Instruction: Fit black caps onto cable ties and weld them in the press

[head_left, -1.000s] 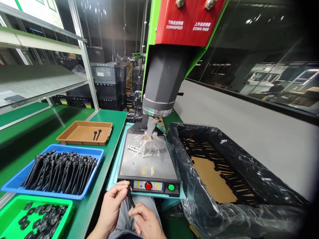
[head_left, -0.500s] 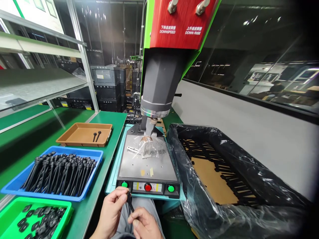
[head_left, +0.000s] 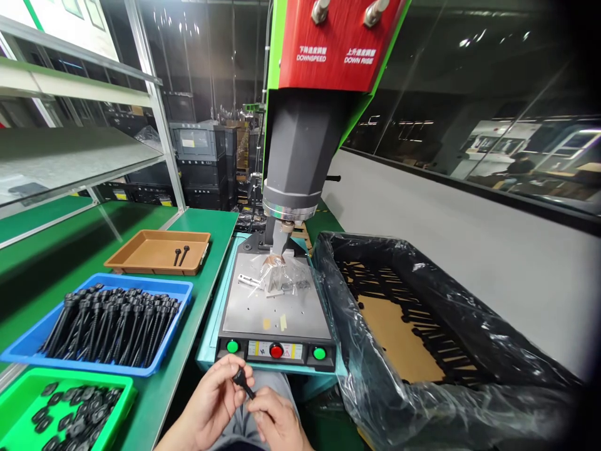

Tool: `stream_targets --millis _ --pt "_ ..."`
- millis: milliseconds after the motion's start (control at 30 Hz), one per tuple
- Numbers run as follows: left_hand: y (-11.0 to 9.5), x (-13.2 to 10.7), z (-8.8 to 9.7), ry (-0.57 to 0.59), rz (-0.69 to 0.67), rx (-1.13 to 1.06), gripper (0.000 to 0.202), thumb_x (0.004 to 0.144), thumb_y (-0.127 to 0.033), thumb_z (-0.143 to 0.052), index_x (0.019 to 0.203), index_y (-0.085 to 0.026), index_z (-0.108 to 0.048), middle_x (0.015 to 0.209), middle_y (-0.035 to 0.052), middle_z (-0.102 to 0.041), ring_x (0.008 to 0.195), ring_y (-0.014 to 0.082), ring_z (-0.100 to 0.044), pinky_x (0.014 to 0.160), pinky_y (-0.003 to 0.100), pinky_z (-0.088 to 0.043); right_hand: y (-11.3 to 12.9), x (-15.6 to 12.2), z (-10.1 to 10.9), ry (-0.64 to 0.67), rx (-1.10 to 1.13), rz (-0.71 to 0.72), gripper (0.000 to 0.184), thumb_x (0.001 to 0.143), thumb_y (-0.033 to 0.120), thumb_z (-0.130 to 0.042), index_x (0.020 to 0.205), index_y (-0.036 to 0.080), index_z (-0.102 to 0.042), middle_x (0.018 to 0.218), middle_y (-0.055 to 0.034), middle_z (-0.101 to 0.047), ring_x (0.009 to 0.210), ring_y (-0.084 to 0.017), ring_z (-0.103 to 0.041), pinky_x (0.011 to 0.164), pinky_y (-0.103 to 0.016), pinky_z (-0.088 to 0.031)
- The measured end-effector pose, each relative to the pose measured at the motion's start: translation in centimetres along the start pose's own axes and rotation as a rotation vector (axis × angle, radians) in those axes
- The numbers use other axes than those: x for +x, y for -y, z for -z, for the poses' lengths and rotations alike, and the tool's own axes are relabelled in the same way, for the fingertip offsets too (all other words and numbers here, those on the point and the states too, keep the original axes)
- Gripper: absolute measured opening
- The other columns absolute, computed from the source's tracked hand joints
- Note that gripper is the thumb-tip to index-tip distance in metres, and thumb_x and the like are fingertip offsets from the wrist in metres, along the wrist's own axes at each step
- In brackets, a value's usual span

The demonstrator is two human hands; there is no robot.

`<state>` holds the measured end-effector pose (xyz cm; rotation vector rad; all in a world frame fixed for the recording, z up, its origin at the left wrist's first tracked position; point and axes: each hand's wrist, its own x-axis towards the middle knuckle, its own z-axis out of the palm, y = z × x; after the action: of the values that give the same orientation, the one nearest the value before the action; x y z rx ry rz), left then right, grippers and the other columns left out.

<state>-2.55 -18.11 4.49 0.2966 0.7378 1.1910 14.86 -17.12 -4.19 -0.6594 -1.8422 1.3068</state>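
Note:
Between my two hands is a black plastic rod with a wide head (head_left: 243, 381), held at a slant over my lap. My left hand (head_left: 213, 398) pinches the head end with thumb and fingers. Lower down, the fingers of my right hand (head_left: 275, 418) grip its thin shaft end. Just beyond the hands is the press machine's front panel (head_left: 276, 350), with two green buttons and a red one. Behind the panel, a clear film-wrapped fixture (head_left: 275, 282) sits on the metal plate (head_left: 256, 316) under the press head (head_left: 300, 150).
On the green table at left stand a blue tray (head_left: 176, 326) of similar black rods, a green tray (head_left: 126, 401) of small black caps, and a brown tray (head_left: 136, 250) with two rods. A plastic-lined bin (head_left: 375, 382) at right holds cardboard and more rods.
My left hand has shifted slightly, and its fingers have opened out around the rod's head, which now shows more. My right hand stays on the shaft. The view has moved a little.

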Motion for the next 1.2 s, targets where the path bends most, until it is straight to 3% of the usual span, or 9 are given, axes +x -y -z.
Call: stream_targets --millis 333,600,800,1000,1133,1200 --pt "-0.3 0.6 -0.7 -0.062 -0.004 0.08 0.016 0.077 -0.024 -0.07 0.088 -0.014 -0.064 0.088 0.0091 -0.068 0.08 0.0159 -0.065 0.061 0.02 -0.049 -1.4 -0.1 -0.6 -0.062 0.08 0.023 0.016 0.095 0.028 -0.048 0.099 0.026 -0.063 0.076 0.0014 -0.05 0.044 -0.006 -0.047 0.047 -0.021 -0.04" --pt "1.1 2.0 0.4 -0.201 -0.412 0.471 0.031 0.067 -0.036 -0.077 0.091 -0.017 -0.07 0.104 0.0099 -0.069 0.086 0.0213 -0.064 0.072 0.03 -0.053 -1.3 0.5 -0.9 -0.179 0.066 0.013 0.015 0.094 0.025 -0.047 0.099 0.028 -0.061 0.079 0.0023 -0.05 0.043 -0.004 -0.043 0.045 -0.019 -0.037" --pt "1.4 2.2 1.4 -0.275 -0.417 0.557 0.033 0.068 -0.039 -0.076 0.092 -0.017 -0.07 0.107 0.0105 -0.068 0.094 0.0227 -0.062 0.077 0.031 -0.052 -1.5 0.6 -1.5 -0.179 0.088 -0.053 0.015 0.094 0.027 -0.047 0.097 0.027 -0.061 0.082 0.0007 -0.051 0.043 -0.005 -0.045 0.043 -0.02 -0.035" --pt "1.2 2.3 2.0 -0.326 -0.426 0.598 0.038 0.066 -0.041 -0.076 0.096 -0.017 -0.069 0.082 0.0037 -0.067 0.075 0.0161 -0.06 0.073 0.027 -0.051 -1.3 1.0 -1.8 -0.151 0.092 -0.138 0.016 0.093 0.032 -0.048 0.095 0.025 -0.062 0.084 -0.0007 -0.054 0.048 -0.008 -0.049 0.048 -0.022 -0.039" --pt "0.9 2.3 2.2 -0.337 -0.443 0.653 0.04 0.066 -0.045 -0.075 0.095 -0.016 -0.07 0.095 0.0085 -0.069 0.082 0.0196 -0.063 0.077 0.03 -0.052 -0.8 1.3 -2.1 -0.113 0.173 -0.184 0.022 0.091 0.041 -0.051 0.099 0.023 -0.06 0.091 -0.0042 -0.055 0.064 -0.015 -0.059 0.053 -0.024 -0.044" --pt "0.9 2.2 2.3 -0.298 -0.455 0.699 0.04 0.068 -0.046 -0.073 0.095 -0.016 -0.071 0.102 0.01 -0.068 0.077 0.0189 -0.063 0.075 0.031 -0.053 -0.4 1.6 -2.3 -0.155 0.268 -0.177 0.027 0.09 0.047 -0.052 0.101 0.023 -0.055 0.093 -0.0056 -0.056 0.071 -0.018 -0.061 0.056 -0.026 -0.046"
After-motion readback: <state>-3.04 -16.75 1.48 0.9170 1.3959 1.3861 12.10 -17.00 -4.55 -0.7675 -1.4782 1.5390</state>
